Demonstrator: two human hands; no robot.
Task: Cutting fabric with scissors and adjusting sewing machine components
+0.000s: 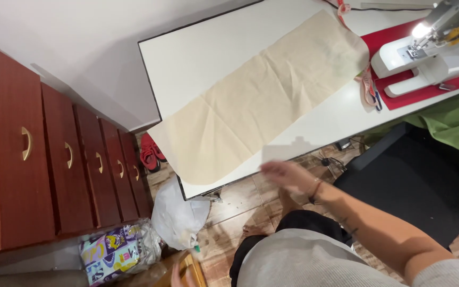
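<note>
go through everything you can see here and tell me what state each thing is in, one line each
Cream fabric: spread flat on the white table, creased, near corner hanging over the edge.
Sewing machine: lamp lit, nothing under the needle.
Drawers: all shut.
White plastic bag: slumped on the floor.
Right hand: open, blurred, by the table edge, holding nothing.
Left hand: barely in view, grip unclear.

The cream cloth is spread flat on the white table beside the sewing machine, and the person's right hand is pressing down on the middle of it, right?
Not quite. The cream cloth does lie flat on the white table beside the sewing machine, but the right hand is not on its middle: the head view shows it, motion-blurred, at the table's near edge, just off the cloth.
</note>
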